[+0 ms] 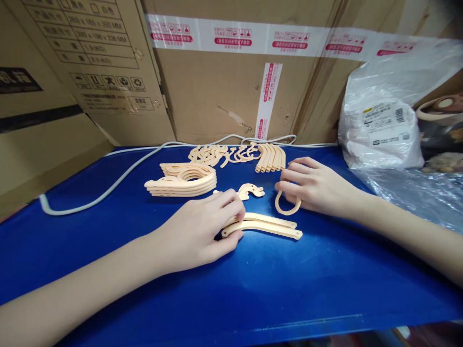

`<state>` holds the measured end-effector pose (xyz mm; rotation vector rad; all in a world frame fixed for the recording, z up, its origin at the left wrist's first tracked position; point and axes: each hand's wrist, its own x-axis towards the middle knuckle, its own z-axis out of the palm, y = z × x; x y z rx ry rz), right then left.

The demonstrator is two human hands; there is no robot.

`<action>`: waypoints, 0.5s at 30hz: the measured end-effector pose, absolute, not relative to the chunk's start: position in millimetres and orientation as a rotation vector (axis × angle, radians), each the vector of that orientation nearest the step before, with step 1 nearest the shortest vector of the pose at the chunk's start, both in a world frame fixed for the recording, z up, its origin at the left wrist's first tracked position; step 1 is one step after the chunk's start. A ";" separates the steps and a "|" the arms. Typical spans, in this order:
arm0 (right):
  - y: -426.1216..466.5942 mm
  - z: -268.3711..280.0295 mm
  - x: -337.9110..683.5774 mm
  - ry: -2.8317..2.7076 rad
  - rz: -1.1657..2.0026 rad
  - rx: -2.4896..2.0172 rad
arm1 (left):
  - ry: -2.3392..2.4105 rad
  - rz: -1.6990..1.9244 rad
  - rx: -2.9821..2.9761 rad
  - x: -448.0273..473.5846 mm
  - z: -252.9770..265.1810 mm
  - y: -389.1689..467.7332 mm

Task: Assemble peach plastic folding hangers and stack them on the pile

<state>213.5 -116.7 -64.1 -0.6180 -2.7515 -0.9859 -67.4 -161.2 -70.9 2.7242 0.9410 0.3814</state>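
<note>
My left hand [206, 229] is closed in a pinch at the left end of a pair of curved cream bars [267, 229], which lie side by side on the blue table. Between my hands, just beyond the bars, is a small curled cream piece [249, 191], partly hidden by my left fingers. My right hand [316, 188] has its fingers curled over a cream ring-shaped piece [288, 212]. The ring's upper part is covered by those fingers.
A stack of flat cream pieces with round openings [181, 180] stands back left. Loose hook-shaped pieces [210, 155] and a row of curved bars [270, 157] lie behind. A white cable [126, 180] runs along the cardboard boxes [224, 96]. Plastic-wrapped goods [381, 120] sit right.
</note>
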 end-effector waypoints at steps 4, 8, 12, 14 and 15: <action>-117.8 -66.1 212.1 -2.697 -0.585 -0.708 | 0.937 0.383 2.739 -67.4 -72.1 -160.9; -121.5 -71.3 208.4 -2.619 -0.143 -0.778 | 0.925 0.381 2.764 -66.8 -72.7 -159.7; -126.4 -74.2 203.7 -2.555 0.002 -0.861 | 0.901 0.361 2.769 -65.3 -72.7 -160.0; -128.7 -73.5 201.1 -2.517 0.082 -0.919 | 0.896 0.355 2.767 -64.4 -72.8 -161.4; -129.7 -72.7 199.7 -2.490 0.135 -0.946 | 0.895 0.358 2.768 -63.9 -72.9 -162.4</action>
